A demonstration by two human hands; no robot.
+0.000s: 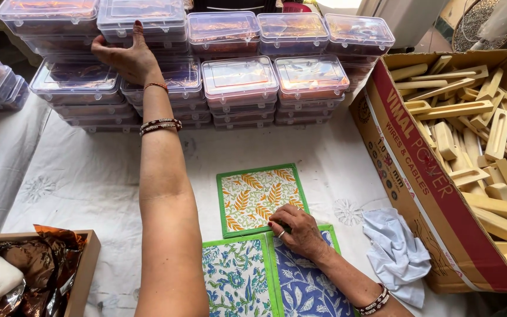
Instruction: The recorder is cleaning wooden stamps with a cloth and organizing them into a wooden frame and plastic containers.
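Observation:
My left hand (125, 57) reaches far forward and lies flat against a stack of clear plastic boxes (142, 23) at the back left, fingers apart on a lid's edge. My right hand (296, 229) rests, fingers curled, on the near edge of an orange-leaf printed square with a green border (253, 196). Two more green-bordered printed squares lie in front of me: a blue-and-white floral one (236, 279) and a blue one (306, 290), which my right wrist partly covers.
Rows of stacked clear lidded boxes (239, 82) line the back of the white cloth-covered table (89, 182). A cardboard carton of wooden pieces (470, 135) stands at right. A crumpled white cloth (397, 252) lies beside it. A box with brown foil (36, 264) sits near left.

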